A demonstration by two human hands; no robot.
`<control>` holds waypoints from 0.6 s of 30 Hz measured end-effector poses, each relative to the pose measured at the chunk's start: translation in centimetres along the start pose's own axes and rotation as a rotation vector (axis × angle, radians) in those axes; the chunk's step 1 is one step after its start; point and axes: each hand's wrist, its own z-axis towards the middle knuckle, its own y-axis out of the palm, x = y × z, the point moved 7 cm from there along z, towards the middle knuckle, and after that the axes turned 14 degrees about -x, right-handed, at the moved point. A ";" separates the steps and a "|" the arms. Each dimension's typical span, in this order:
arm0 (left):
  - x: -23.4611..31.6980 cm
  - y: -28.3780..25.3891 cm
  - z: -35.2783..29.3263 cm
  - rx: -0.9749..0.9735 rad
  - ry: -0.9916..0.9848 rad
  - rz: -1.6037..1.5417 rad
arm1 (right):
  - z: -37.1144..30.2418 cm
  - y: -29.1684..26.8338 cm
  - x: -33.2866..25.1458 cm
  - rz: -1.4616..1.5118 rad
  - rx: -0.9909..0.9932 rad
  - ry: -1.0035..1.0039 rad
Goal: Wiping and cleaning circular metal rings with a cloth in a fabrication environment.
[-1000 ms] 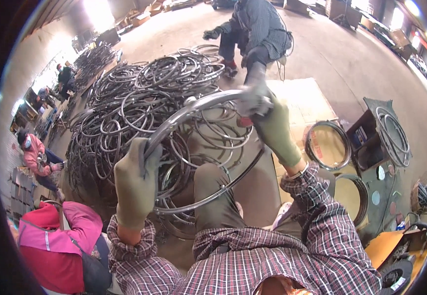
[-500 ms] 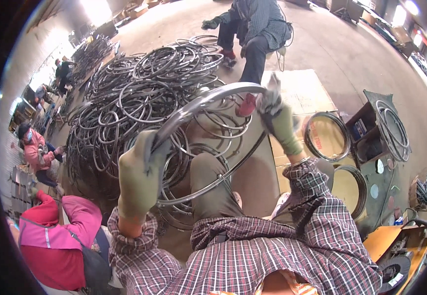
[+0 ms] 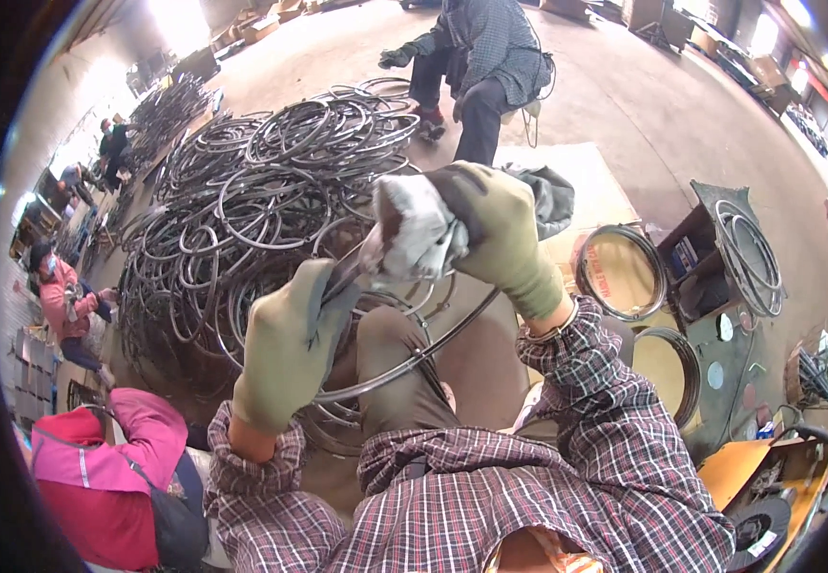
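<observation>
A dark metal ring (image 3: 412, 359) is held up in front of me, its near side curving over my knee. My left hand (image 3: 290, 349), in a greenish glove with dark fingers, is closed round the ring's left side. Wrapped round the ring's upper part, my gloved right hand (image 3: 504, 229) grips a bunched white-and-grey rag (image 3: 419, 227). The rag lies close beside my left fingers. Hand and rag hide the ring's far side. Some dark grey cloth (image 3: 549, 199) shows behind my right hand; I cannot tell if it belongs to the rag.
A big heap of metal rings (image 3: 271, 181) lies ahead-left. Rings rest on cardboard (image 3: 614, 272) at right, beside a dark box (image 3: 705, 267) with rings leaning on it. One co-worker (image 3: 490, 57) sits ahead; another in pink (image 3: 108, 487) is close at left. A yellow case (image 3: 733, 468) lies lower right.
My right hand with the rag has moved left along the ring, from its far right to beside my left hand. My left hand still grips the ring.
</observation>
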 end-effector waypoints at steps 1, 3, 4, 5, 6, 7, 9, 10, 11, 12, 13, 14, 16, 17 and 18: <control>-0.1 0.2 0.1 -0.002 -0.005 -0.024 | -0.4 -0.2 0.2 0.041 0.043 0.008; -0.8 0.0 -0.4 0.024 -0.013 0.030 | -2.6 -0.2 2.9 0.220 0.174 0.196; -1.0 -0.5 -0.8 0.053 -0.026 0.088 | -4.9 1.4 6.0 0.397 0.208 0.363; -2.2 -1.2 -1.6 0.083 -0.124 0.050 | -8.2 4.4 9.6 0.510 0.088 0.598; -3.0 -1.1 -1.9 0.084 -0.108 0.048 | -11.9 8.2 12.6 0.623 -0.036 0.831; -3.4 -1.5 -2.5 0.159 -0.055 0.020 | -13.0 8.5 12.1 0.410 0.212 0.601; -4.1 -2.1 -4.4 0.243 -0.098 -0.023 | -12.9 9.2 12.1 0.473 0.206 0.635; -4.3 -2.0 -4.6 0.236 -0.100 -0.027 | -13.7 9.4 11.9 0.515 0.210 0.689; -4.9 -2.1 -4.8 0.264 -0.134 -0.064 | -13.7 9.7 11.9 0.524 0.195 0.597; -5.6 -2.2 -5.2 0.293 -0.167 -0.102 | -14.6 10.7 11.7 0.523 0.194 0.605; -6.3 -2.5 -5.7 0.307 -0.219 -0.088 | -15.6 13.0 12.4 0.595 0.144 0.685; -6.5 -2.6 -5.7 0.311 -0.210 -0.089 | -17.4 15.4 13.8 0.656 0.099 0.767; -8.5 -3.0 -6.5 0.403 -0.267 -0.283 | -19.4 19.3 11.9 0.619 0.018 0.580; -9.7 -3.3 -7.9 0.431 -0.244 -0.268 | -19.6 20.9 9.7 0.796 -0.039 0.727; -9.5 -3.4 -8.0 0.433 -0.247 -0.273 | -20.5 21.9 8.9 0.954 -0.091 0.884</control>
